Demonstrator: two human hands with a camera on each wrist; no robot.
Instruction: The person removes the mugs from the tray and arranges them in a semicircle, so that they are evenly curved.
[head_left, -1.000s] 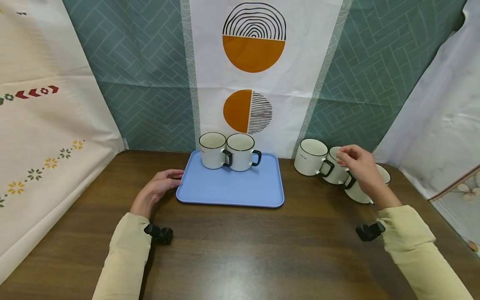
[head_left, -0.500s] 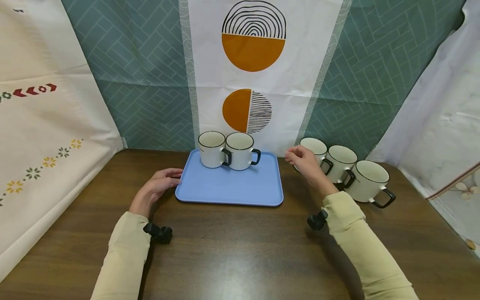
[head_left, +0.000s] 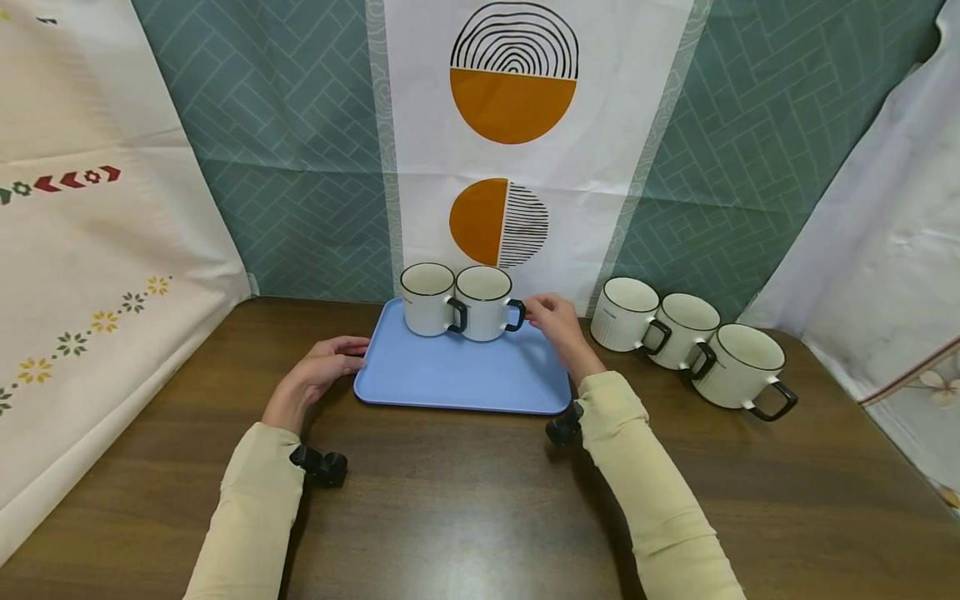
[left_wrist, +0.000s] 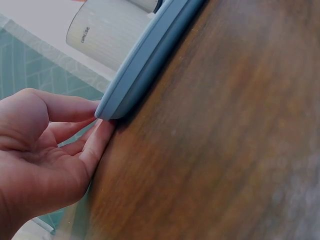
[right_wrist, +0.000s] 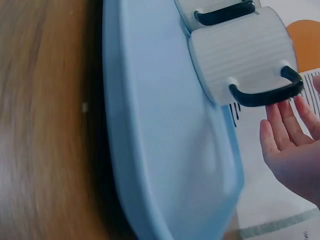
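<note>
My left hand (head_left: 322, 369) rests at the left edge of a blue tray (head_left: 420, 379). In the left wrist view, that hand's fairly straight fingers (left_wrist: 75, 111) touch the tray's rim. Two white enamel mugs with black rims and black handles stand side by side at the tray's back, a left mug (head_left: 425, 310) and a right mug (head_left: 480, 312). My right hand (head_left: 558, 327) is over the tray's right side, its fingertips at the right mug's black handle (right_wrist: 267, 96). In the right wrist view, its fingers are extended and lightly bent, not wrapped around the handle.
Three similar mugs stand in a slanting row on the wooden table (head_left: 450, 492) at the right: a back mug (head_left: 618, 321), a middle mug (head_left: 671, 333) and a front mug (head_left: 727, 367). Behind them hangs a green and white patterned cloth (head_left: 675, 217).
My right hand has moved left from above the three mugs at the right to the right mug's handle on the tray. My left hand and the mugs have stayed in place.
</note>
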